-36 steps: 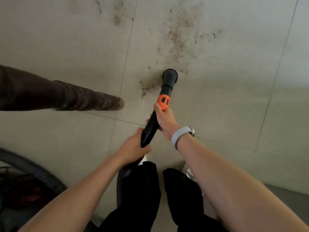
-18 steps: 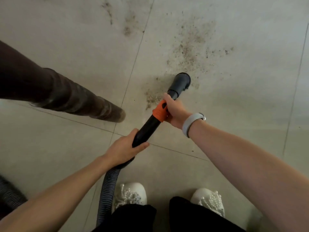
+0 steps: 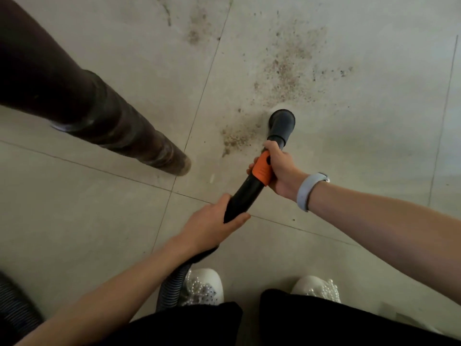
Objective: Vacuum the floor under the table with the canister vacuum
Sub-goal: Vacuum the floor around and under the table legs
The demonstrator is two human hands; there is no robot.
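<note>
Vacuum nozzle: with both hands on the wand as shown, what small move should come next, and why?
Probably a short push forward and slightly right. The nozzle sits at the near edge of the scattered dirt, most of which lies just beyond it. The right hand grips the orange collar and the left hand holds the wand, so both can steer. The smaller patch to its left could follow.

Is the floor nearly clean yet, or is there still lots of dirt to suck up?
Not nearly. Done: nothing looks clearly cleaned yet. In hand: the left hand and right hand grip the black vacuum wand with the orange collar, its round black nozzle at the edge of the dirt. Left: brown crumbs beside the nozzle, the wide speckled patch beyond it, and smudges further out, near the dark brown table leg.
</note>
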